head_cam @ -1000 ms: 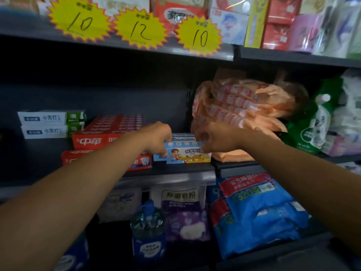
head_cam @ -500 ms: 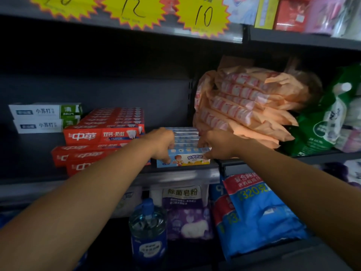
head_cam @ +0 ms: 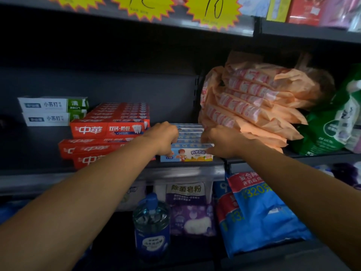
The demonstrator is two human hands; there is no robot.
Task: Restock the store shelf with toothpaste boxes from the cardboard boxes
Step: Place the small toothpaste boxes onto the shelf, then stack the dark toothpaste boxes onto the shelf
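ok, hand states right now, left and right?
Left hand: gripping the left end of the blue toothpaste boxes.
Right hand: gripping their right end.

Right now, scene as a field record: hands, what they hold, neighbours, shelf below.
left hand: grips left end of the blue children's toothpaste boxes
right hand: grips their right end
boxes: one row running front to back, on the middle shelf
left of them: red toothpaste boxes, stacked; white-green toothpaste boxes beyond
right of them: orange packets, piled
below: blue pump bottle, blue bags
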